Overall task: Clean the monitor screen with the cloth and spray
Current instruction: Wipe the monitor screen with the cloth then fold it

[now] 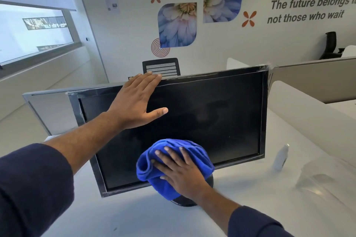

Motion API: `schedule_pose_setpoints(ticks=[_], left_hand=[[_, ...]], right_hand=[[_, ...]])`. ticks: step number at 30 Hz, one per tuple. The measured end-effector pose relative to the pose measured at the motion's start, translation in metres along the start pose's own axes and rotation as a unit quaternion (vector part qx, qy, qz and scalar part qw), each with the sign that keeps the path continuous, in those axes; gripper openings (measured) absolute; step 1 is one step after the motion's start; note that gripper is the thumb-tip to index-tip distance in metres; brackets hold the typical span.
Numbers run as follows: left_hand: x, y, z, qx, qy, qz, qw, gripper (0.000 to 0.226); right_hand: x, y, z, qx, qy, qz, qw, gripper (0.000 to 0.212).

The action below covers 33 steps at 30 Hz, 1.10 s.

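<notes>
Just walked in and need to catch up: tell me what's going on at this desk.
A person is cleaning a monitor on a white desk. The right hand presses a blue cloth flat against the lower edge of the dark screen, fingers spread. The left hand lies open near the monitor's top edge, apparently steadying it. The spray bottle stands untouched on the desk to the right of the monitor.
</notes>
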<state>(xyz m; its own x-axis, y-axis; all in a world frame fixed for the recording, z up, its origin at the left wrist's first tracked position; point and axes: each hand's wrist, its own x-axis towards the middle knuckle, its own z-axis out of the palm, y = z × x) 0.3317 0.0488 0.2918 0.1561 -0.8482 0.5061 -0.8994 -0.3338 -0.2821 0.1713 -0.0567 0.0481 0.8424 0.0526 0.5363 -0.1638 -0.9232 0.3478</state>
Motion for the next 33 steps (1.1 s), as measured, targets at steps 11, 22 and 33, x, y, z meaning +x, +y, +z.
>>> schedule_pose_setpoints(ticks=[11, 22, 33], left_hand=[[0.009, 0.014, -0.005, 0.036, -0.01, 0.017, 0.999, 0.099], [0.091, 0.082, 0.002, 0.025, -0.018, 0.14, 0.99, 0.091], [0.093, 0.103, 0.021, 0.064, 0.023, 0.081, 0.994, 0.087]], right_hand=[[-0.046, 0.091, -0.016, 0.1, 0.043, 0.46, 0.881, 0.065], [0.004, 0.06, -0.023, 0.104, 0.05, 0.38, 0.918, 0.076], [-0.036, 0.145, -0.024, 0.079, 0.049, 0.504, 0.859, 0.072]])
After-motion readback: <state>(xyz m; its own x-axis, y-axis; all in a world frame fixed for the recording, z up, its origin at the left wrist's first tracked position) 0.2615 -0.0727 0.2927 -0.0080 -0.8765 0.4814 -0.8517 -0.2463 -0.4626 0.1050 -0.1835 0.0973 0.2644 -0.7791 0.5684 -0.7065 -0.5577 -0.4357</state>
